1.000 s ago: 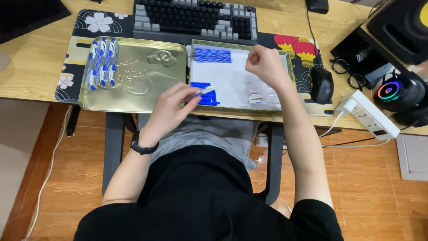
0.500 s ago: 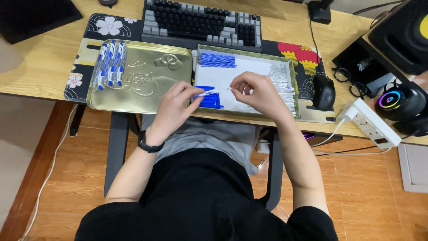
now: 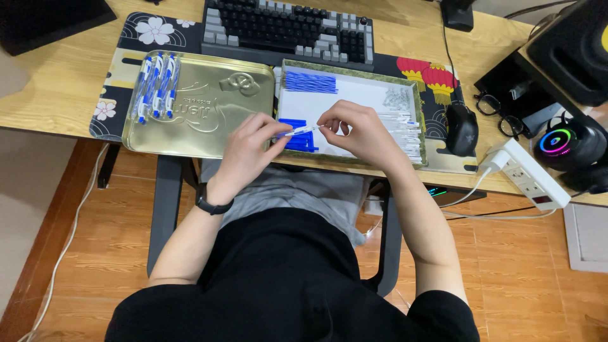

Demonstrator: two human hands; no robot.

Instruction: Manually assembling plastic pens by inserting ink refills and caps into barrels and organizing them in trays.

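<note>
My left hand (image 3: 248, 149) pinches a clear pen barrel (image 3: 300, 131) over the near edge of an open tin tray (image 3: 351, 159). My right hand (image 3: 356, 128) meets the barrel's right tip, fingers closed on a small part too tiny to make out. The tray is lined with white paper and holds blue refills (image 3: 310, 82) at the back, blue pieces (image 3: 295, 140) under my hands, small springs (image 3: 396, 97) and clear barrels (image 3: 401, 132) at the right. Several finished blue-and-white pens (image 3: 156, 85) lie on the gold tin lid (image 3: 202, 117) to the left.
A keyboard (image 3: 290, 30) sits behind the tray on a patterned desk mat (image 3: 145, 28). A black mouse (image 3: 461, 128), glasses (image 3: 495, 114), a white power strip (image 3: 525, 174) and a lit headset (image 3: 560, 144) are at the right. The desk edge runs just below my hands.
My right hand came from the right part of the tray to meet the left hand at the barrel. The left hand lifted slightly with the barrel.
</note>
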